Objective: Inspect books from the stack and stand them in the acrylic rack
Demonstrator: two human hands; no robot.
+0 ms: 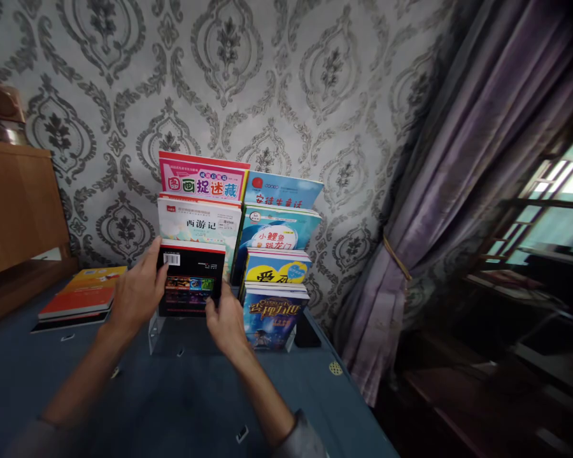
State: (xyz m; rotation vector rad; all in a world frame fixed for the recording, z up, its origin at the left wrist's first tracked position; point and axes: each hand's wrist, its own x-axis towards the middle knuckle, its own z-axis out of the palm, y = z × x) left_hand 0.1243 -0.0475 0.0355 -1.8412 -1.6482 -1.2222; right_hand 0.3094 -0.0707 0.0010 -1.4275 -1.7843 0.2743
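A black book [191,267] with a barcode and a strip of small pictures stands upright between my hands. My left hand [141,286] grips its left edge, thumb toward the front. On its lower right side is my right hand [225,321], fingers closed on the edge. Behind it a white book [191,219] and a pink book [203,178] rise in steps on a clear stand [153,334]. The right column holds a dark blue book [272,321], a yellow book [277,267], a teal book [281,226] and a light blue book [286,187].
Orange-covered books [83,292] lie stacked on the blue tabletop [181,407] at left, beside a wooden cabinet [19,203]. A dark flat object [308,334] lies right of the stand. Patterned wallpaper [277,76] backs the table; a purple curtain [439,191] hangs right.
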